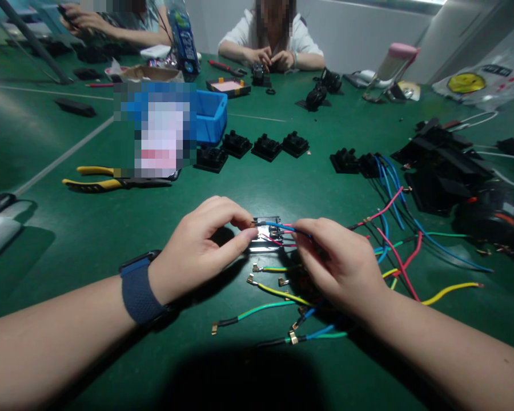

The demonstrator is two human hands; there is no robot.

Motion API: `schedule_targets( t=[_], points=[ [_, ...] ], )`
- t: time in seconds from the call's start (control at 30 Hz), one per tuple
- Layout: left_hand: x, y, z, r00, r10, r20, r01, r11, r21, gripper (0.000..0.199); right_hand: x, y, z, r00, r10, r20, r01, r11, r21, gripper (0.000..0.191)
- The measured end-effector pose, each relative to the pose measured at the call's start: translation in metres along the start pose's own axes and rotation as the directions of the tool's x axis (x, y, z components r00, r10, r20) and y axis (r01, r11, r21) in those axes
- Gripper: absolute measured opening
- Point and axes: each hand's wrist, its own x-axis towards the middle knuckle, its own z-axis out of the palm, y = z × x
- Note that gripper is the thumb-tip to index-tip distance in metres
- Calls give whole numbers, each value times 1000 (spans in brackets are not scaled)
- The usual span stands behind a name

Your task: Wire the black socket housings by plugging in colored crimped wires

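Observation:
A small black part [265,249] with a shiny inside lies on the green table in front of me, with thin red wires running into it. My left hand [209,245], a dark blue watch band on its wrist, pinches the tip of a blue wire [278,226] over the part's upper left. From the right, my right hand [338,257] has its thumb and forefinger closed on the same blue wire, beside the red ones. Below the hands lie loose yellow-green wires [278,293] with brass terminals. Under the right palm, details are in shadow.
Several black modules [266,147] stand in a row beyond the hands. Yellow-handled pliers [96,179] and a blue bin [212,117] are at the back left. Coloured wires and black housings [441,165] crowd the right. Two people sit across the table [257,188].

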Motion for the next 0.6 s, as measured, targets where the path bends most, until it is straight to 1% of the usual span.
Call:
schedule_targets(
  t=[0.17, 0.27, 0.37, 0.47, 0.6],
  points=[
    [1, -2, 3, 1000, -22, -9, 22, 1000, 12, 7, -1, 2, 2, 999, 33, -18, -33, 999, -14, 16],
    [2, -5, 6, 997, -76, 18, 76, 997, 22, 20, 0, 2, 2, 999, 48, -19, -49, 999, -11, 15],
    [3, -9, 9, 986, -147, 75, 145, 989, 36, 35, 1, 1, 2, 998, 57, -12, -57, 998, 3, 15],
    [3, -10, 10, 977, -172, 128, 168, 985, 41, 32, 2, 0, 1, 998, 56, -13, -56, 998, 15, 16],
    [3, -9, 8, 972, -163, 168, 158, 987, 40, 26, 3, 1, 1, 999, 45, -20, -45, 999, 8, 16]
  ],
)
